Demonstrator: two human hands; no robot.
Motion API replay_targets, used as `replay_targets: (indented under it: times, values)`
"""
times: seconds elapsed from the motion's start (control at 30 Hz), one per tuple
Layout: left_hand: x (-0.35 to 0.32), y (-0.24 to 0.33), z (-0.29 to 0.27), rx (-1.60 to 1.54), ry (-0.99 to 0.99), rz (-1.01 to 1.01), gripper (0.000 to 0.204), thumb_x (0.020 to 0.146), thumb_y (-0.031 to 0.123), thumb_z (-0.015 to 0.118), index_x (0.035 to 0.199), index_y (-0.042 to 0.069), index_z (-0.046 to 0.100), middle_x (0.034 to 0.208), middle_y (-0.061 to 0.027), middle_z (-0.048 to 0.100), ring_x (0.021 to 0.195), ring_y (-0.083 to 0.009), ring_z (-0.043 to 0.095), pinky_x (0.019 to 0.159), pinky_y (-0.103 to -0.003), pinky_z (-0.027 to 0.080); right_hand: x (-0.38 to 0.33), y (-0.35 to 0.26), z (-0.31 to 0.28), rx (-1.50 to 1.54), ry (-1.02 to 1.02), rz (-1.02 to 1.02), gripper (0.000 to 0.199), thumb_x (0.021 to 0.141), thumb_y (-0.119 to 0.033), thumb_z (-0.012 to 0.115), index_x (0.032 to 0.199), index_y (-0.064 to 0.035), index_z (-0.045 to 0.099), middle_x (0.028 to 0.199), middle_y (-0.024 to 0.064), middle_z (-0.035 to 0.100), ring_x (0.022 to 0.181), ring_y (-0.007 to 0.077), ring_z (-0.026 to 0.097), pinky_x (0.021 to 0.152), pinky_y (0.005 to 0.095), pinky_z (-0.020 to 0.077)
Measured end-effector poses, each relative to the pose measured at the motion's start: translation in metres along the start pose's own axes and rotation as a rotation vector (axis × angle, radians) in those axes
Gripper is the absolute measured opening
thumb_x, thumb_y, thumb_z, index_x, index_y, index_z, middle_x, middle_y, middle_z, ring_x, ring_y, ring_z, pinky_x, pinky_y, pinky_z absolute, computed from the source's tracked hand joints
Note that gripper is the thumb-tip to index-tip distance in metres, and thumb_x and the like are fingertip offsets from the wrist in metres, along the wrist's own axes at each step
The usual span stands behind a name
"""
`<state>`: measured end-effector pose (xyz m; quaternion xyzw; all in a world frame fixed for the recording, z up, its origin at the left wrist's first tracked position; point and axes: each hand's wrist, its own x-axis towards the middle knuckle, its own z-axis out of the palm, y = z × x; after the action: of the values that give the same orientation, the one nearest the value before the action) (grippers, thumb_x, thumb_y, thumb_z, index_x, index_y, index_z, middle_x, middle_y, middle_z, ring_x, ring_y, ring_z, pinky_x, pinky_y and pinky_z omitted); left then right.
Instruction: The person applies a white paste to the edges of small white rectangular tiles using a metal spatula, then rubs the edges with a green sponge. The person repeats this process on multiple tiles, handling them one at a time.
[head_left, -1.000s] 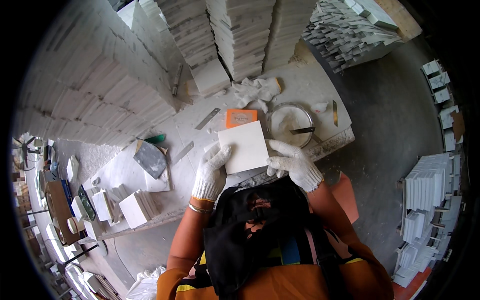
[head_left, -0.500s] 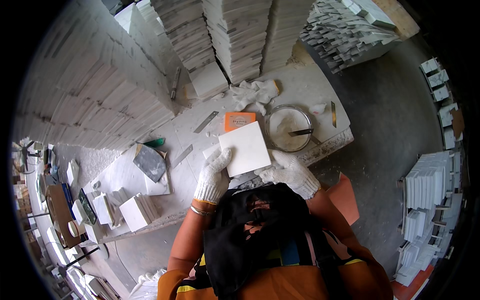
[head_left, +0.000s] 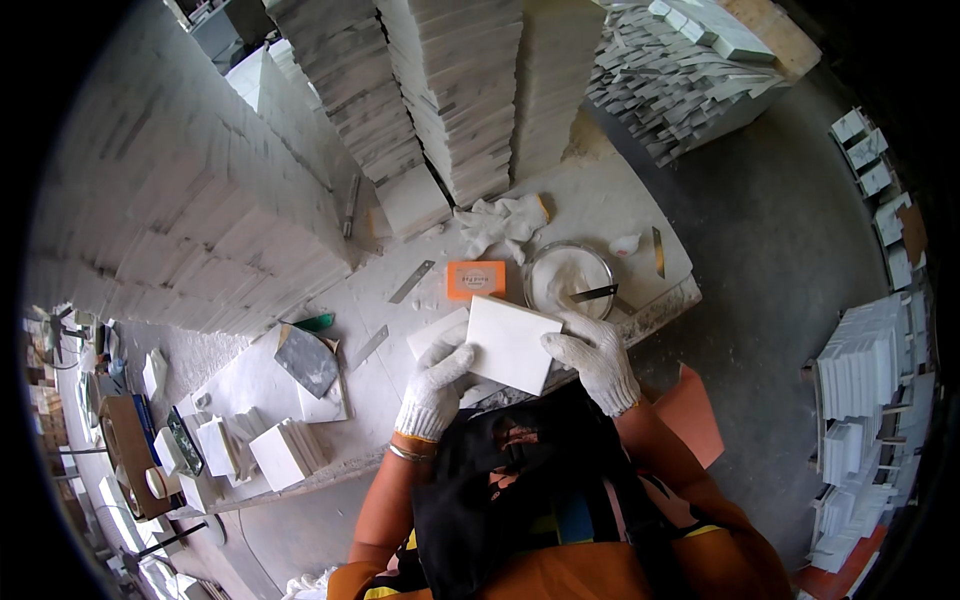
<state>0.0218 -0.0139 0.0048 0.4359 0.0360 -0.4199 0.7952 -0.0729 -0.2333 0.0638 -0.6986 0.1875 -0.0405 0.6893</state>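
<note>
A square white tile (head_left: 512, 345) is held up in front of me, tilted, above the near edge of the worktable. My left hand (head_left: 436, 385), in a white knitted glove, grips its left edge with the thumb on the face. On the opposite side my right hand (head_left: 592, 362), gloved alike, pinches the tile's right edge. Another pale tile (head_left: 438, 332) lies on the table, partly behind my left hand. Just beyond the held tile sit an orange block with a printed label (head_left: 476, 280) and a round clear bowl (head_left: 566, 272) of white material, with a dark blade across its rim.
Tall stacks of white tiles (head_left: 190, 190) line the back and left of the worktable (head_left: 640, 190). A spare glove (head_left: 503, 222) and flat metal blades (head_left: 411, 282) lie on it. Upright tiles (head_left: 285, 452) stand at the left. More stacked tiles (head_left: 850, 370) are at the right.
The tile has turned clockwise and come lower and nearer me. My right hand has risen to its right edge, thumb on the face. The view has shifted slightly.
</note>
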Motion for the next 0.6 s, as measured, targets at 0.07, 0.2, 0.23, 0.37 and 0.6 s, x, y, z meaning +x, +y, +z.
replay_targets:
  times: [0.07, 0.2, 0.23, 0.37, 0.6]
  values:
    - [-0.001, 0.013, 0.004, 0.063, 0.013, 0.080, 0.053, 0.093, 0.019, 0.071, 0.139, -0.001, 0.054, 0.124, -0.0106, 0.067, 0.109, -0.0216, 0.066, 0.093, -0.037, 0.055, 0.001, 0.000, -0.007, -0.091, -0.030, -0.102, 0.035, 0.091, -0.021, 0.070, 0.113, 0.0050, 0.071, 0.090, 0.0062, 0.071, 0.080, 0.0112, 0.063, 0.073, 0.0273, 0.0505]
    - [-0.007, 0.012, 0.014, 0.222, -0.010, -0.043, 0.058, 0.092, 0.021, 0.074, 0.140, -0.004, 0.054, 0.128, -0.0118, 0.065, 0.117, -0.0195, 0.060, 0.101, -0.035, 0.048, 0.001, 0.001, -0.010, -0.313, -0.092, -0.291, 0.029, 0.088, -0.021, 0.074, 0.105, 0.0019, 0.073, 0.087, 0.0136, 0.072, 0.076, 0.0228, 0.068, 0.072, 0.0337, 0.0534]
    - [-0.006, 0.008, 0.018, 0.213, -0.059, -0.026, 0.062, 0.090, 0.021, 0.075, 0.142, -0.004, 0.052, 0.127, -0.0112, 0.066, 0.112, -0.0187, 0.063, 0.095, -0.033, 0.050, 0.001, 0.000, -0.008, -0.368, -0.090, -0.374, 0.027, 0.088, -0.021, 0.074, 0.103, 0.0016, 0.073, 0.087, 0.0139, 0.072, 0.076, 0.0243, 0.068, 0.071, 0.0342, 0.0537]
    - [-0.004, 0.000, 0.015, 0.145, -0.143, -0.050, 0.057, 0.091, 0.017, 0.074, 0.140, -0.004, 0.054, 0.125, -0.0111, 0.067, 0.113, -0.0184, 0.062, 0.096, -0.033, 0.050, 0.000, -0.002, -0.005, -0.448, -0.060, -0.520, 0.022, 0.086, -0.017, 0.076, 0.100, 0.0005, 0.074, 0.087, 0.0153, 0.072, 0.076, 0.0279, 0.071, 0.069, 0.0355, 0.0556]
    - [0.000, -0.007, 0.010, 0.094, -0.168, -0.032, 0.052, 0.089, 0.012, 0.076, 0.135, -0.004, 0.057, 0.125, -0.0103, 0.067, 0.114, -0.0188, 0.062, 0.101, -0.033, 0.047, -0.004, -0.015, -0.003, -0.531, -0.053, -0.571, 0.018, 0.083, -0.012, 0.077, 0.097, -0.0019, 0.075, 0.085, 0.0142, 0.073, 0.076, 0.0288, 0.072, 0.067, 0.0358, 0.0564]
